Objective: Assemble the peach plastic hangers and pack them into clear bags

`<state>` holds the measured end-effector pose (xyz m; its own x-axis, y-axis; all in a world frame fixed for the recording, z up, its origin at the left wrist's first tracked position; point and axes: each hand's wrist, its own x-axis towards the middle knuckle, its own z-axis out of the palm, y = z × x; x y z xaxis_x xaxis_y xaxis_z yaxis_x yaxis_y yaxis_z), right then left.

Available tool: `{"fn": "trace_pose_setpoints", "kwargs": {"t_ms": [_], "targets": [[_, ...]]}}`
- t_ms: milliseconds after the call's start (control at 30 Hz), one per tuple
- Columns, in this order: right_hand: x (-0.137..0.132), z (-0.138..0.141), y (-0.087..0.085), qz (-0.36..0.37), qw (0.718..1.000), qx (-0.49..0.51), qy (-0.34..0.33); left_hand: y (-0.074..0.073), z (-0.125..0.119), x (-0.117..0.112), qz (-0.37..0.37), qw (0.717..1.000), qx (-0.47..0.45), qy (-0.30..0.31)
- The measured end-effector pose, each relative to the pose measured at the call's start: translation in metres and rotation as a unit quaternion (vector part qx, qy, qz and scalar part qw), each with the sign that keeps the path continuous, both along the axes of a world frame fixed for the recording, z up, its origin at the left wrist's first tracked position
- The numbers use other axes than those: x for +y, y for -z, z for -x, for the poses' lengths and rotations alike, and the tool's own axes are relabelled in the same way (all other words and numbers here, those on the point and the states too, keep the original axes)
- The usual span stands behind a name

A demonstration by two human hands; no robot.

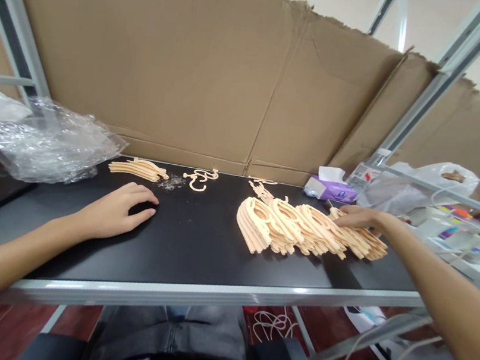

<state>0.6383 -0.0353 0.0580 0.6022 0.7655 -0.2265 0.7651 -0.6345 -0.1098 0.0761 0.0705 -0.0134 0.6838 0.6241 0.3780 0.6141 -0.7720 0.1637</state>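
My left hand (124, 211) rests on the black tabletop (193, 251), its fingers loosely bent and the thumb apart, with nothing in it. My right hand (363, 217) lies over the right end of a row of cream plastic hanger parts (291, 227), fingers stretched across them and partly hidden. The parts stand in several overlapping bundles, leaning on one another. Beyond my left hand is a small stack of cream curved bars (137, 169). Loose cream hooks (198, 180) lie to its right. More cream pieces (262, 191) sit behind the row.
Crumpled clear plastic (56, 143) covers the left back of the table. A purple tissue box (331, 189) stands at the back right against the cardboard wall (194, 65). Metal posts (445, 72) rise at both sides. The table's metal front edge (205, 294) runs before my lap.
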Motion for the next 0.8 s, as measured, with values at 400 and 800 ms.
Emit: {"fn": "trace_pose_setpoints", "kwargs": {"t_ms": [400, 800], "targets": [[-0.001, -0.013, 0.006, -0.006, 1.000, -0.002, -0.029, -0.001, 0.000, -0.001, 0.004, 1.000, -0.004, 0.000], [0.007, 0.000, -0.002, 0.029, 0.998, -0.028, -0.043, -0.001, -0.001, -0.001, 0.005, 1.000, -0.005, -0.002]]}}
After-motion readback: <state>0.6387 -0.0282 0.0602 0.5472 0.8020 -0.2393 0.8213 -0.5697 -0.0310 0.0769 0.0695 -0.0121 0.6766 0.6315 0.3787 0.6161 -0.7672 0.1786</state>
